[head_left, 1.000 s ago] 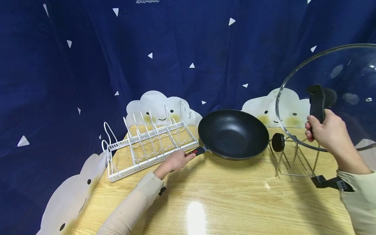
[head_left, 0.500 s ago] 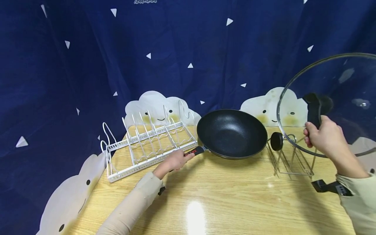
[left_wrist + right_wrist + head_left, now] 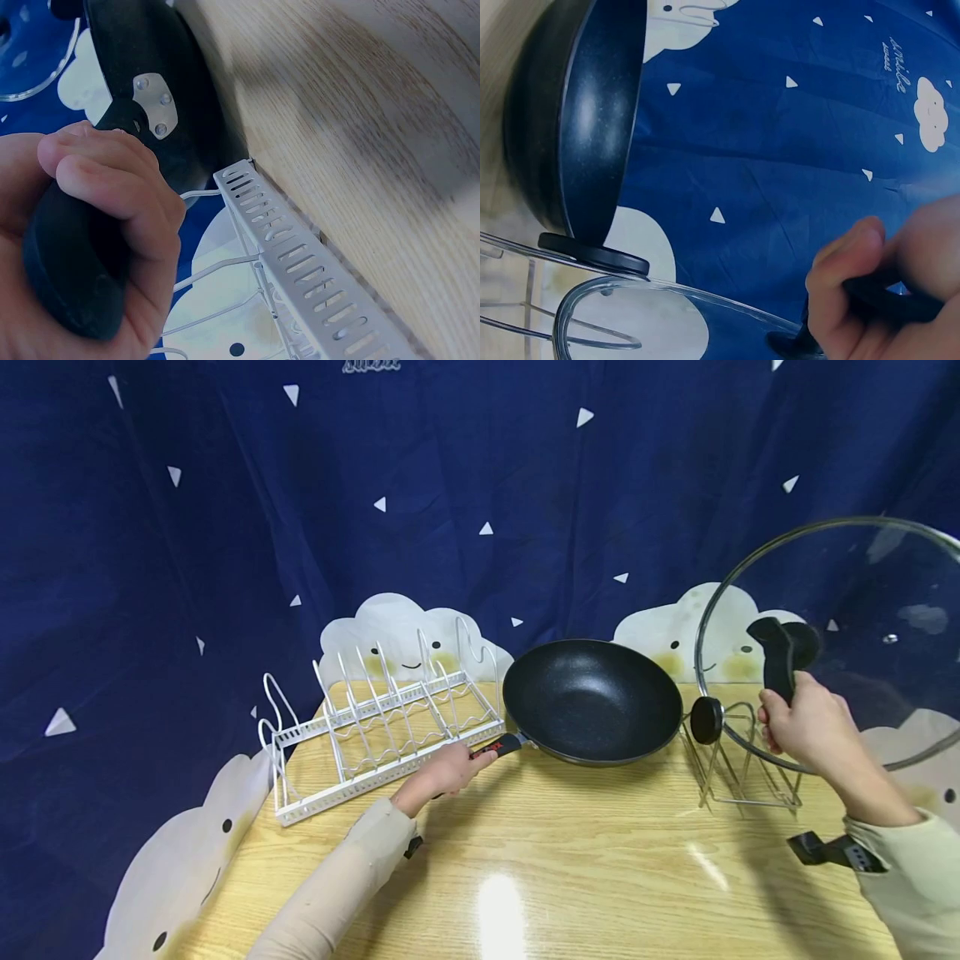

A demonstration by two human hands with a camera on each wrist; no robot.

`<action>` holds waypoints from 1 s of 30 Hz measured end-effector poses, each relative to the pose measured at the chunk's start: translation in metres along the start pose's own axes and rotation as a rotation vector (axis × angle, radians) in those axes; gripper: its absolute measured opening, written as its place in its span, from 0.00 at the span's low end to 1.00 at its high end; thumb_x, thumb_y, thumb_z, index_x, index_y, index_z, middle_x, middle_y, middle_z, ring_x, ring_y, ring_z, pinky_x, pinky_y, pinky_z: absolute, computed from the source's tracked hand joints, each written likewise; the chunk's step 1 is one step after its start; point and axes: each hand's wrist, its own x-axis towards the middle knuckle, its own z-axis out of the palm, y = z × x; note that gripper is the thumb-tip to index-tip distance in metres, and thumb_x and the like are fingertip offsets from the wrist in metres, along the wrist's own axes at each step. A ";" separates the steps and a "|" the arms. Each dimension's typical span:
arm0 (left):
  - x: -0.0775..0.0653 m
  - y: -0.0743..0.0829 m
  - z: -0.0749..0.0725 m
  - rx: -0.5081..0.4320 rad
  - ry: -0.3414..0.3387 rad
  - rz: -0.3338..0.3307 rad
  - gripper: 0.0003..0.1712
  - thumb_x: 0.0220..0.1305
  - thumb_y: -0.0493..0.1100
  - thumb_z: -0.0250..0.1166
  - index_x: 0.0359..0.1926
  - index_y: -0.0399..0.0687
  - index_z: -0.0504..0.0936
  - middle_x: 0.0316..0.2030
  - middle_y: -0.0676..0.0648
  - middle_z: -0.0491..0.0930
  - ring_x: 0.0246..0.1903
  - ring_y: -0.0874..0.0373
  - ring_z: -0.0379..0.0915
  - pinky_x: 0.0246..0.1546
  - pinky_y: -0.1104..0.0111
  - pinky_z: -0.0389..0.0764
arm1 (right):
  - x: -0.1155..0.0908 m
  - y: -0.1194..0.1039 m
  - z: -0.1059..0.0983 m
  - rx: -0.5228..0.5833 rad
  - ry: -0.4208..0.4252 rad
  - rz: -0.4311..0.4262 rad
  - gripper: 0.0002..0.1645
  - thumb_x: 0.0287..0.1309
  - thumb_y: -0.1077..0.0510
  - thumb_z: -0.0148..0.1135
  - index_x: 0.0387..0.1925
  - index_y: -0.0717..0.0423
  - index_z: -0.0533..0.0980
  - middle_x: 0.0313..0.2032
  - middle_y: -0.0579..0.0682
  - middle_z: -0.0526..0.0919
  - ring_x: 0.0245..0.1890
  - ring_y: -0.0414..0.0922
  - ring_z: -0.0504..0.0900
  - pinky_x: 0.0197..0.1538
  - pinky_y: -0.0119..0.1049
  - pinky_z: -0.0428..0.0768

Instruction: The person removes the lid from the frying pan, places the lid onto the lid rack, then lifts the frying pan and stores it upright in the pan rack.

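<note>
My left hand (image 3: 448, 770) grips the black handle (image 3: 79, 262) of a dark wok (image 3: 592, 702), whose bowl tilts toward me at the middle of the table. On the right, my right hand (image 3: 810, 722) holds a large glass lid (image 3: 892, 668) by its upright black handle (image 3: 776, 656). The lid stands nearly on edge, and its lower rim overlaps a small wire rack (image 3: 742, 777) in the head view. A round black knob (image 3: 707, 720) sits at that rack's left side, close to the wok's rim. In the right wrist view the lid's rim runs right beside the knob.
A white wire pot rack (image 3: 390, 727) with upright dividers stands left of the wok, its front rail near my left hand. The wooden table (image 3: 600, 860) stretches toward me. Behind hangs a dark blue curtain (image 3: 450, 460) with clouds and triangles.
My right hand has moved left and down with the glass lid, bringing it lower over the small wire rack. My left hand and the wok have stayed in place.
</note>
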 end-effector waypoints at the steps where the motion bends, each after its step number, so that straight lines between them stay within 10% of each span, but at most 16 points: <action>1: 0.000 0.000 0.000 -0.002 0.000 0.000 0.34 0.68 0.65 0.48 0.11 0.49 0.66 0.05 0.54 0.62 0.06 0.62 0.57 0.09 0.71 0.58 | -0.001 0.000 0.001 -0.004 0.003 -0.006 0.19 0.71 0.51 0.39 0.40 0.67 0.62 0.16 0.48 0.75 0.15 0.45 0.75 0.26 0.36 0.68; 30: 0.000 0.001 0.001 -0.003 0.015 -0.003 0.34 0.68 0.65 0.49 0.13 0.47 0.69 0.06 0.55 0.63 0.06 0.63 0.59 0.09 0.72 0.59 | -0.018 0.012 0.036 0.009 -0.061 -0.047 0.15 0.70 0.58 0.41 0.35 0.69 0.63 0.12 0.46 0.73 0.11 0.43 0.74 0.24 0.38 0.70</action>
